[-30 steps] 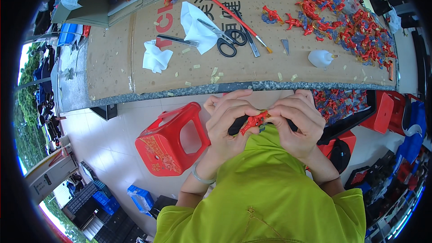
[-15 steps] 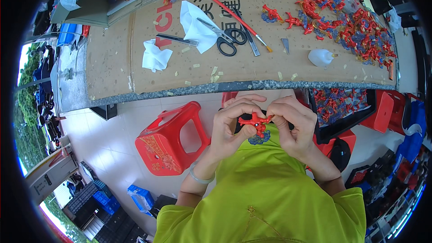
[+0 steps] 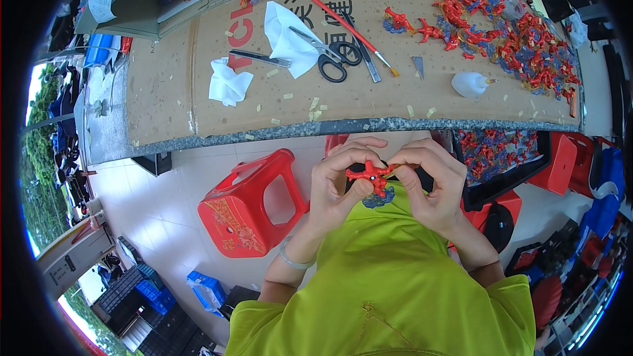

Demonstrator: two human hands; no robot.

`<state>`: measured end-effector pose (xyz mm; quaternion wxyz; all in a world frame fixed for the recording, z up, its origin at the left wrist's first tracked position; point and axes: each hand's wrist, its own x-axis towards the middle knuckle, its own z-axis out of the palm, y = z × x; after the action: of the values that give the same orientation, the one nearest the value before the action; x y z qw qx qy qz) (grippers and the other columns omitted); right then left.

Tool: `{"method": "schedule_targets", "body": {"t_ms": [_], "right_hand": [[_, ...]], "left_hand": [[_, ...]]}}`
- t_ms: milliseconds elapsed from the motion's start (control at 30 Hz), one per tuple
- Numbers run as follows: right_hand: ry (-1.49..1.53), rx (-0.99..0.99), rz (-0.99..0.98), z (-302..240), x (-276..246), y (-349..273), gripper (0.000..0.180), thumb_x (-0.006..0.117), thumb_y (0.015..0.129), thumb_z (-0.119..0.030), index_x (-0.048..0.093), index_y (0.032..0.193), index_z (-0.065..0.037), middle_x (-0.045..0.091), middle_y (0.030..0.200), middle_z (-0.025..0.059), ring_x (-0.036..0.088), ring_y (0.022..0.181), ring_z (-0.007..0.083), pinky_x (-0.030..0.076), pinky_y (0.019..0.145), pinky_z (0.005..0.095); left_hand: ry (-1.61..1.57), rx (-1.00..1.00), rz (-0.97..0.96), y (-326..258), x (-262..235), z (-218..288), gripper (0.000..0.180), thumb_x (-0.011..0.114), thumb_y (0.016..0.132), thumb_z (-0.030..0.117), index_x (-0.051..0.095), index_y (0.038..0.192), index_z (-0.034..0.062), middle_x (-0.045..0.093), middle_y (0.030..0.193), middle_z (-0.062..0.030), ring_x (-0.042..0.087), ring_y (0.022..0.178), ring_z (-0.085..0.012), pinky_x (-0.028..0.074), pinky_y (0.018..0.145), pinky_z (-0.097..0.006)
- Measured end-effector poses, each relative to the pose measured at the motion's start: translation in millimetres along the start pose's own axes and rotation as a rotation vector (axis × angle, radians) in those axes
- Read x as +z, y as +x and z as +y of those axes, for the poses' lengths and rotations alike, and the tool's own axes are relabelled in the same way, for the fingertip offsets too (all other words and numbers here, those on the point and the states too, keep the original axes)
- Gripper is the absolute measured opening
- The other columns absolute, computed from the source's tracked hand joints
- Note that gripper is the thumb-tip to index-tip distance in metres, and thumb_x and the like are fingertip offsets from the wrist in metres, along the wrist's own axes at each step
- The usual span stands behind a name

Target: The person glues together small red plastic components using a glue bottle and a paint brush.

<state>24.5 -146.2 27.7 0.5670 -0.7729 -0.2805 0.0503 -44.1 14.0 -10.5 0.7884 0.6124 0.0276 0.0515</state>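
Your left hand point(image 3: 343, 181) is pinching the left end of the red coral-shaped piece point(image 3: 370, 175), below the tabletop's point(image 3: 165, 92) near edge; your right hand point(image 3: 432, 181) is gripping its right end. Its long axis is running left-right between them, both hands equally near. Printed red and black characters are showing on the cardboard sheet point(image 3: 217, 33) toward the far edge.

– What is the coral point(image 3: 370, 175) looking like?
– Small, red and branching, sitting over a blue base piece point(image 3: 378, 198), being pinched between both hands close to the chest.
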Motion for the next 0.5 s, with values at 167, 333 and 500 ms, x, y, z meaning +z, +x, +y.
{"method": "schedule_targets", "body": {"t_ms": [167, 333, 500], "right_hand": [[0.017, 0.009, 0.021, 2.1, -0.8, -0.5, 0.014, 0.069, 0.075, 0.003, 0.067, 0.089, 0.001, 0.064, 0.081, 0.0104, 0.061, 0.066, 0.0172, 0.048, 0.058, 0.0252], [-0.042, -0.006, 0.045, 6.8, -0.8, -3.0, 0.015, 0.073, 0.071, 0.002, 0.068, 0.084, 0.0, 0.065, 0.078, 0.0094, 0.061, 0.067, 0.0199, 0.048, 0.059, 0.0278], [-0.164, -0.092, 0.067, 10.2, 2.5, -2.5, 0.015, 0.074, 0.068, 0.001, 0.068, 0.081, -0.003, 0.065, 0.074, 0.0072, 0.06, 0.064, 0.0225, 0.047, 0.059, 0.0304]], "left_hand": [[-0.005, 0.006, 0.003, -1.3, -1.9, -1.8, 0.042, 0.072, 0.081, 0.037, 0.063, 0.095, -0.0017, 0.064, 0.095, -0.0109, 0.054, 0.112, -0.0281, 0.04, 0.091, -0.039], [-0.094, -0.044, 0.001, -0.7, 0.3, -0.4, 0.036, 0.072, 0.081, 0.03, 0.062, 0.099, 0.0, 0.062, 0.107, -0.0104, 0.051, 0.116, -0.0266, 0.036, 0.096, -0.038], [0.466, 0.101, 0.001, 7.3, -5.7, 16.3, 0.025, 0.075, 0.074, 0.019, 0.065, 0.094, 0.0079, 0.062, 0.113, -0.0067, 0.051, 0.118, -0.0242, 0.028, 0.092, -0.038]]}}
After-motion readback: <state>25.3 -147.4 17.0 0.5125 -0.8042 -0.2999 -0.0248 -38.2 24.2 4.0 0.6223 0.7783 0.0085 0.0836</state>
